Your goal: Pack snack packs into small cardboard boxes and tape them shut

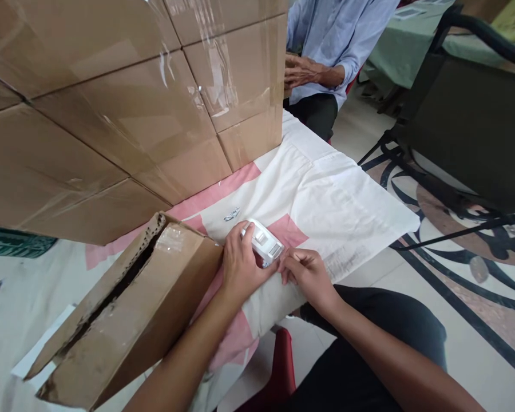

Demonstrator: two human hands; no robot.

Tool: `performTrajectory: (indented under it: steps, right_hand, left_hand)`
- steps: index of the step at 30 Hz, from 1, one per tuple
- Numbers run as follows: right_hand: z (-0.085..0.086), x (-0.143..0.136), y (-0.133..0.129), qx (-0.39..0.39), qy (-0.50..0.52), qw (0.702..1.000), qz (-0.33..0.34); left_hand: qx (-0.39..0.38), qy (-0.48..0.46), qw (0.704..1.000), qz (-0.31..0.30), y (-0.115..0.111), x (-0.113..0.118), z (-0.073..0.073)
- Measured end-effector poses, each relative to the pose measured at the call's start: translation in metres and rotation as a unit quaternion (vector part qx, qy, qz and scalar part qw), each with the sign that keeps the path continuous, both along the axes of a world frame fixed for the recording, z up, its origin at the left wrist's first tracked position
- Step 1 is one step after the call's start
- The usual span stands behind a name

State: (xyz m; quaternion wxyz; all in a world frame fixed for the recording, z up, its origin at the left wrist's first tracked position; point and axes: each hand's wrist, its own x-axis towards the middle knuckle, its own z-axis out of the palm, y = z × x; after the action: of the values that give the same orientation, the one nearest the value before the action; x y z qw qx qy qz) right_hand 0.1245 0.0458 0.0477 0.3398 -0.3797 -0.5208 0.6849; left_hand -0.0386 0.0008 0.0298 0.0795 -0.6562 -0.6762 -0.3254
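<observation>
My left hand (240, 266) is wrapped round a small white device (264, 241) with grey parts on its top, holding it just above the cloth. At the device's right end is my right hand (304, 272), its fingers pinched together; what they grip, if anything, is too small to make out. The patterned white and pink cloth (321, 194) lies under both hands. A small silvery piece (232, 214) rests on it behind my left hand.
An open, worn cardboard box (167, 286) stands left of my hands. Taped cartons (154, 114) are stacked behind. A person in a blue shirt (339, 34) sits beyond the table corner. A dark chair (467, 126) is at right, a green crate (17, 241) at far left.
</observation>
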Motion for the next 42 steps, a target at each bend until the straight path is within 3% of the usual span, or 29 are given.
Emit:
performTrajectory:
  steps: [5,10,16,22,30,36,42]
  right_hand:
    - [-0.008,-0.005,0.001,0.003,-0.017,1.000,0.009]
    - [-0.014,-0.012,0.007,-0.004,-0.027,0.999,0.018]
    - [-0.014,-0.013,0.009,0.017,-0.029,0.999,0.017]
    - [-0.011,-0.012,0.008,0.027,-0.045,0.998,0.017]
    - [-0.016,-0.011,0.005,-0.006,-0.052,0.998,0.018]
    - [-0.023,-0.006,0.001,0.030,-0.021,0.999,0.007]
    - [-0.023,-0.004,0.002,0.000,0.015,1.000,0.010]
  left_hand:
    - [-0.010,-0.014,1.000,-0.024,-0.005,-0.002,0.002]
    - [-0.026,-0.098,0.988,-0.116,-0.006,-0.009,-0.003]
    - [0.015,-0.134,0.991,-0.014,0.005,0.006,-0.008]
    - [0.018,-0.156,0.987,0.036,0.009,0.019,-0.004]
    - [0.024,-0.187,0.981,0.033,0.009,0.018,-0.006]
    - [0.016,-0.161,0.987,0.018,0.008,0.019,-0.011]
    - [0.012,-0.156,0.987,0.023,0.009,0.019,-0.014]
